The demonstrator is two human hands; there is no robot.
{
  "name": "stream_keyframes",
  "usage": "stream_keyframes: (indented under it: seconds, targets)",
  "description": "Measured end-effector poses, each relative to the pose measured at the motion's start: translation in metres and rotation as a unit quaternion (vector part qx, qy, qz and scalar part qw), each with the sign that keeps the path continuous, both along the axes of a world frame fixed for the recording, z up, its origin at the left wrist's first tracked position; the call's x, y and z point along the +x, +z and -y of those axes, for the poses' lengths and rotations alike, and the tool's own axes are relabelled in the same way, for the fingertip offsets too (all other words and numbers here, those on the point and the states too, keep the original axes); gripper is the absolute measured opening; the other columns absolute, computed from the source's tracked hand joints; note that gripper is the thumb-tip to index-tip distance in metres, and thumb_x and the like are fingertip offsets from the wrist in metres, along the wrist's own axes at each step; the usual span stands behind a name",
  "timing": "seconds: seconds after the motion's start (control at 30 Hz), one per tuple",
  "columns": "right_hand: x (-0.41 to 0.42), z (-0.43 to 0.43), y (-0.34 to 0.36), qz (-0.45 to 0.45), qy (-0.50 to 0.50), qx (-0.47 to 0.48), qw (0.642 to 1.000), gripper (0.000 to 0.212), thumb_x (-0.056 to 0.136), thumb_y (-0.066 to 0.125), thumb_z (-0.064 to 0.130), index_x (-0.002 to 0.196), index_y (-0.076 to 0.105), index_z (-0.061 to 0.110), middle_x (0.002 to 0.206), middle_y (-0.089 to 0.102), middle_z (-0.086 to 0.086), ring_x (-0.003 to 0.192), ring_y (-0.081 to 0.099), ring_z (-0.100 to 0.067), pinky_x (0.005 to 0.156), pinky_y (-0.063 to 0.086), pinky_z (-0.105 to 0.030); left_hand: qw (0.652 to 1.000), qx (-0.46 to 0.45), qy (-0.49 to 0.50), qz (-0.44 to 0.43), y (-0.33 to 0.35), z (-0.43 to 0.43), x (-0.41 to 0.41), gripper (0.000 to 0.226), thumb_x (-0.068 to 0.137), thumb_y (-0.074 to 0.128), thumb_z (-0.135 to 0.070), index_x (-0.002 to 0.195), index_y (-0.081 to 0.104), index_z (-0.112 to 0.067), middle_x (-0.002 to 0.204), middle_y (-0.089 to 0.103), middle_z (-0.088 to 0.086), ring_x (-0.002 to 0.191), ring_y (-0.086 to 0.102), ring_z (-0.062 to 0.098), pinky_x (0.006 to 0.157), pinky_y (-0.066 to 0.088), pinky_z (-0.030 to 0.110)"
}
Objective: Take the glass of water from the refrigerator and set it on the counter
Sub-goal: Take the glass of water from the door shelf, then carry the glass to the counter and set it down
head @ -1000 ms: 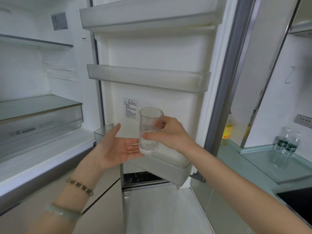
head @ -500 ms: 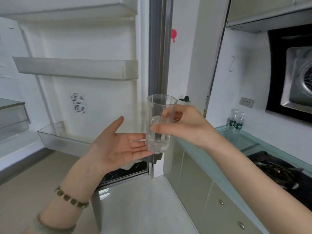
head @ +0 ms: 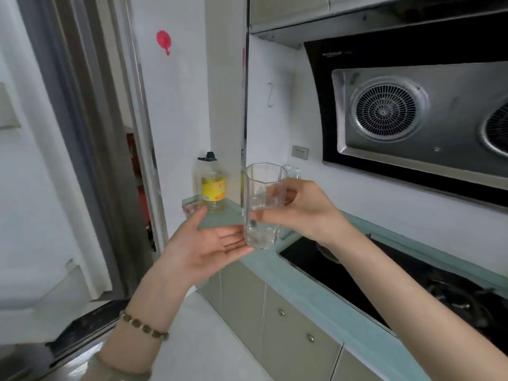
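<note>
Glass of water: upright, above the tabletop edge.
Right hand: grip closed around glass.
Left hand: open palm under base.

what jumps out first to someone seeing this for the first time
A clear faceted glass of water sits mid-frame, gripped by the right hand with the open left hand cupped under its base. At upper right, a black range hood with round metal grilles hangs above the pale green counter.
</note>
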State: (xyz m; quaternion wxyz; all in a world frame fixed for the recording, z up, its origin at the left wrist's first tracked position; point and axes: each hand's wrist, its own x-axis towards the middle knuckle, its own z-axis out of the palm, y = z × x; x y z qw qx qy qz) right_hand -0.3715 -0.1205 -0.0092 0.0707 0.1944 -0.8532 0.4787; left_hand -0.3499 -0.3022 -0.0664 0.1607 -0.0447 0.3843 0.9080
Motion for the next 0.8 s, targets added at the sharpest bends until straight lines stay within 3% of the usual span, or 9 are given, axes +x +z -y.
stream_keyframes:
  seconds: [0.1,0.17,0.33,0.67,0.8]
  targets:
    - [-0.036,-0.018,-0.009,0.003,-0.036,-0.001,0.999,0.047,0.057,0.086,0.038,0.093,0.066,0.015,0.098,0.072,-0.010,0.091,0.067,-0.024,0.085,0.054,-0.040,1.000,0.003,-0.023,0.012,-0.006,-0.017,-0.044,0.083,0.097,0.032,-0.055,0.106,0.054,0.024,0.108,0.064,0.041,0.086,0.072,0.045,0.070,0.059,0.052]
    - [-0.063,-0.028,-0.015,0.007,-0.053,0.001,0.999,0.048,0.055,0.086,0.042,0.093,0.066,0.020,0.094,0.071,-0.003,0.088,0.066,-0.018,0.085,0.054,-0.038,0.999,0.000,-0.037,0.019,-0.011,-0.026,-0.075,0.083,0.097,0.032,-0.055,0.107,0.054,0.024,0.107,0.065,0.041,0.085,0.072,0.045,0.077,0.058,0.052]
    - [-0.142,-0.040,-0.027,0.010,-0.081,0.001,0.997,0.062,0.043,0.078,0.057,0.093,0.066,0.023,0.093,0.070,0.002,0.089,0.066,-0.015,0.085,0.054,-0.041,0.997,0.002,-0.064,0.040,-0.020,-0.040,-0.168,0.082,0.097,0.033,-0.054,0.118,0.047,0.024,0.114,0.061,0.042,0.106,0.060,0.047,0.082,0.048,0.050]
    - [-0.290,-0.043,-0.049,0.002,-0.129,-0.010,0.992,0.061,0.045,0.079,0.053,0.091,0.064,0.015,0.087,0.072,-0.002,0.084,0.068,-0.020,0.080,0.055,-0.045,0.993,0.043,-0.079,0.071,-0.039,-0.047,-0.334,0.078,0.100,0.031,-0.048,0.124,0.042,0.025,0.122,0.056,0.042,0.113,0.055,0.048,0.087,0.046,0.052]
    - [-0.340,-0.043,-0.064,0.010,-0.144,-0.004,0.990,0.054,0.057,0.084,0.043,0.095,0.064,0.011,0.088,0.071,-0.004,0.085,0.068,-0.022,0.080,0.055,-0.043,0.990,0.060,-0.096,0.087,-0.061,-0.048,-0.394,0.079,0.099,0.031,-0.048,0.132,0.037,0.024,0.131,0.051,0.041,0.120,0.052,0.047,0.092,0.044,0.053]
